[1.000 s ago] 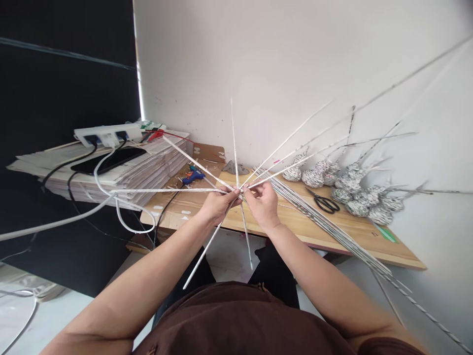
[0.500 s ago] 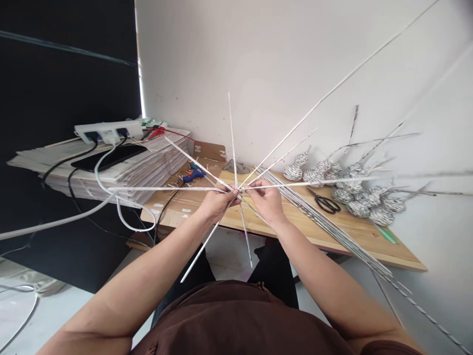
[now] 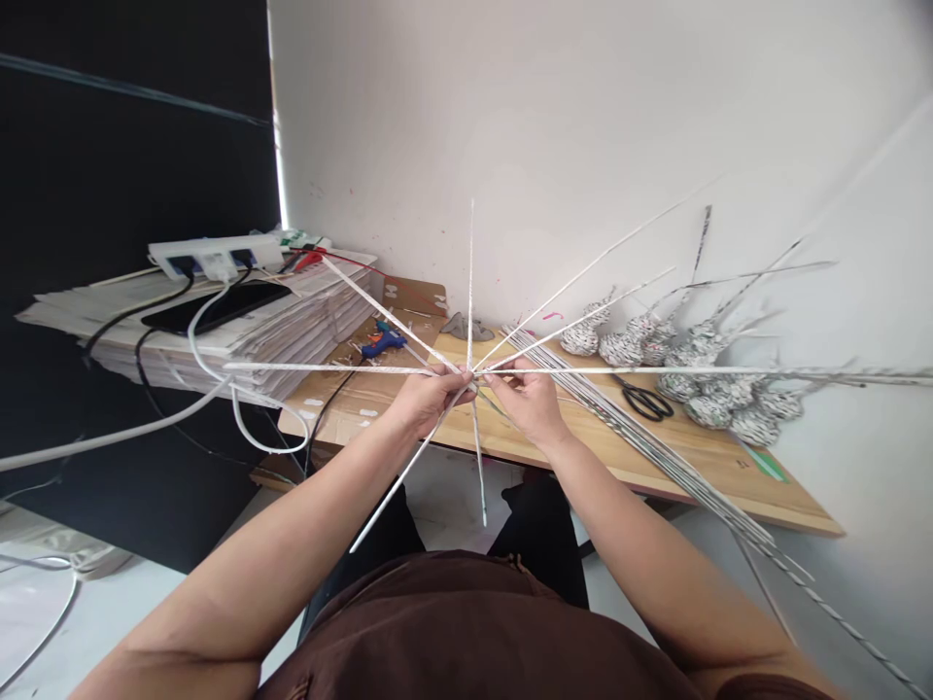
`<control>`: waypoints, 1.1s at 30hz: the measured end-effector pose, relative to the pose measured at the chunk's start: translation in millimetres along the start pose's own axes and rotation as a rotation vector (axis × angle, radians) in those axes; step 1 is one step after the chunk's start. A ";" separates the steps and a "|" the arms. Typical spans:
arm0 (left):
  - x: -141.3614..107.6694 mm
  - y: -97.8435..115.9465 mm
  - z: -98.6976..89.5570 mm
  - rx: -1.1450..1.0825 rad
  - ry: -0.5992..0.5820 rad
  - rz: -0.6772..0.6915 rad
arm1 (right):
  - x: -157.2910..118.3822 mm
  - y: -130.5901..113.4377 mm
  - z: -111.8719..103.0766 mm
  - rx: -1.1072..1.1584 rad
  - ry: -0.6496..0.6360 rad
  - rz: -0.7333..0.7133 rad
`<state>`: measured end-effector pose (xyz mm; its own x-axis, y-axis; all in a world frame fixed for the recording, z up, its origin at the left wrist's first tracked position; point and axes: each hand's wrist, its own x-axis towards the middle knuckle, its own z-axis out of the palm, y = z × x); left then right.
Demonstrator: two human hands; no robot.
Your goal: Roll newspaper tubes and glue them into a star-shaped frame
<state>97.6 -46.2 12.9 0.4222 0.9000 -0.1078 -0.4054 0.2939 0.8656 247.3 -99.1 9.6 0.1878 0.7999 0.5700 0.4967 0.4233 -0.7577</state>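
Note:
Thin white paper sticks radiate like spokes from a small crossing held above the table's front edge. My left hand pinches the left side of that crossing between thumb and fingers. Right beside it, my right hand has its fingers closed on the sticks at the crossing's right side. One long stick runs out level to the right, past the frame's edge. Others point up, up-right, left and down. How the sticks are joined is hidden by the fingertips.
Black scissors and a bundle of long paper sticks lie on the wooden table. Woven gourd shapes stand at the back right. A blue glue gun rests on cardboard, near a paper stack bearing a power strip.
The spokes have turned slightly: the upright one leans less to the left, and the upper-right ones have dropped lower. Both hands stay in nearly the same place.

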 end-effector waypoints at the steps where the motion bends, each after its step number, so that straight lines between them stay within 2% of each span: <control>1: 0.5 0.0 -0.3 -0.002 0.001 -0.008 | -1.1 -0.8 0.4 -0.021 0.000 -0.046; 3: 1.2 -0.1 -1.0 0.000 -0.006 -0.021 | -2.7 -1.6 1.5 -0.062 -0.009 -0.115; 8: 1.4 -1.4 -3.2 -0.011 -0.037 -0.022 | -3.4 1.6 2.8 -0.157 -0.040 -0.160; 17: -0.8 -4.8 -2.6 -0.048 -0.016 0.033 | -1.4 -2.8 2.7 -0.426 0.024 -0.322; 22: -1.2 -4.2 -1.9 -0.049 -0.007 0.051 | -2.3 -1.4 7.6 -0.456 0.055 -0.298; 26: -1.6 -4.2 -3.5 -0.071 0.010 0.072 | -2.1 0.3 11.8 -0.394 0.055 -0.261; 33: -4.0 -5.6 -8.8 -0.103 -0.028 0.087 | 2.3 1.0 13.0 -0.334 0.042 -0.193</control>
<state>91.1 -48.6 4.2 0.4038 0.9147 -0.0191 -0.5222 0.2476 0.8161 237.2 -91.3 6.0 0.0947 0.6982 0.7096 0.7734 0.3972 -0.4940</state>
